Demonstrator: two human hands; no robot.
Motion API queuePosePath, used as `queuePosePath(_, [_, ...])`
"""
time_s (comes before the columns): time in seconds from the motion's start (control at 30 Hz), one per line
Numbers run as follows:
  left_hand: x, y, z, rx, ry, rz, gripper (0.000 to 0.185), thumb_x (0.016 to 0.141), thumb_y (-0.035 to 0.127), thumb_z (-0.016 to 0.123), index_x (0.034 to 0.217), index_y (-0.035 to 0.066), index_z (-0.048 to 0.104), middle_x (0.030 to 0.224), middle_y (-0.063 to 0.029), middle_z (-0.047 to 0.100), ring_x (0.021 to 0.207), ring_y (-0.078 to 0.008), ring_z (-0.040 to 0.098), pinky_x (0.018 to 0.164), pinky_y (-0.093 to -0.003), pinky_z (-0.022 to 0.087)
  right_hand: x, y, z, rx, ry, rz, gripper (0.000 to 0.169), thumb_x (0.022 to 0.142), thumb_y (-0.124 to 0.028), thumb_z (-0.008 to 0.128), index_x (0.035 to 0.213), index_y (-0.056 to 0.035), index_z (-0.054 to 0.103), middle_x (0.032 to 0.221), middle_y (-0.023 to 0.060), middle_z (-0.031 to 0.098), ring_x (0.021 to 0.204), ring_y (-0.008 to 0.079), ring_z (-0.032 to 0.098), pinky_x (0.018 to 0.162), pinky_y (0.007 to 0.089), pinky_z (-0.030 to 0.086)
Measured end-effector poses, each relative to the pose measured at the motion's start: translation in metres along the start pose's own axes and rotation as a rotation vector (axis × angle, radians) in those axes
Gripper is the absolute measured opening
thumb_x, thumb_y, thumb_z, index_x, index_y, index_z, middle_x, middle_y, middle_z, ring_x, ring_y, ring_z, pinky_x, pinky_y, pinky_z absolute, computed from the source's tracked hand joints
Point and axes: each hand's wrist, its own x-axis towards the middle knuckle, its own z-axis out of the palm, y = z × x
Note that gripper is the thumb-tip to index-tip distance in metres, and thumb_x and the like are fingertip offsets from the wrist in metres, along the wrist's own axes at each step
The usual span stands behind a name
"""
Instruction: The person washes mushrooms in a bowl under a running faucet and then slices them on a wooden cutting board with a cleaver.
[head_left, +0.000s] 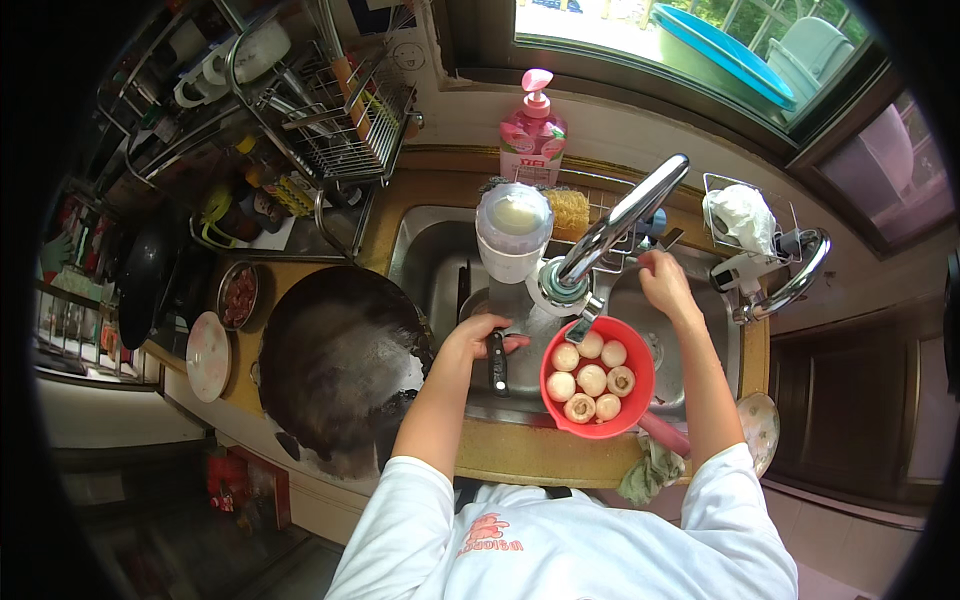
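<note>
My left hand (484, 336) is at the base of a broad-bladed kitchen knife (497, 367), its fingers partly behind the blade; the black handle points towards me. My right hand (666, 283) is beyond the right sink basin, by the wire rack behind the tap. Its fingertips are too small to tell whether they hold anything. Between my arms a red plastic colander or pot (645, 352) with a long handle holds several peeled white mushrooms (592, 380) at the sink's front edge. The chrome tap (626, 217) with a white water filter (514, 232) stands over the sink.
A large dark wok (341, 367) stands left of the steel sink (427, 225), with a bowl of raw meat (240, 295) and a plate (208, 356) beyond it. Behind are a pink soap bottle (533, 139) and a sponge (568, 210). A cloth (651, 472) hangs over the front edge.
</note>
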Motion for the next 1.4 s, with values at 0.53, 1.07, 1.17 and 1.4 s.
queuePosePath(0.53, [-0.008,-0.006,0.01,0.377,0.094,0.048,0.021,0.083,0.003,0.059,0.1,0.001,0.048,0.075,-0.0123,0.058,0.056,-0.0207,0.062,0.039,-0.0279,0.049,0.016,-0.067,0.137,1.563,-1.353,0.552,0.021,0.09,-0.024,0.059,0.088,-0.0032,0.062,0.078,0.0077,0.064,0.071,0.0188,0.063,0.061,0.0305,0.051])
queuePosePath(1.07, [0.018,-0.01,0.004,-0.093,0.026,-0.009,0.023,0.086,0.01,0.054,0.105,-0.002,0.048,0.086,-0.0151,0.057,0.06,-0.0227,0.06,0.036,-0.0244,0.044,0.003,-0.099,0.098,0.755,-0.847,-0.202,0.015,0.084,-0.012,0.063,0.095,-0.0021,0.062,0.087,0.0038,0.064,0.078,0.0137,0.059,0.066,0.0295,0.051])
queuePosePath(1.17, [0.009,-0.008,0.047,0.1,-0.103,0.144,0.024,0.09,0.015,0.052,0.108,0.0,0.054,0.093,-0.0125,0.061,0.066,-0.0224,0.061,0.039,-0.0262,0.046,-0.009,-0.107,0.081,0.546,-0.711,-0.395,0.025,0.081,-0.013,0.061,0.103,-0.0009,0.065,0.093,0.012,0.067,0.082,0.0206,0.063,0.076,0.0315,0.051])
queuePosePath(1.4, [0.068,0.008,0.091,1.253,-0.201,0.956,0.035,0.095,0.028,0.042,0.124,0.009,0.051,0.12,-0.0134,0.056,0.106,-0.0277,0.059,0.075,-0.0406,0.056,-0.025,-0.094,0.072,0.099,-0.353,-0.354,0.021,0.074,-0.017,0.066,0.091,-0.0038,0.066,0.086,0.016,0.067,0.079,0.0282,0.064,0.071,0.0376,0.051])
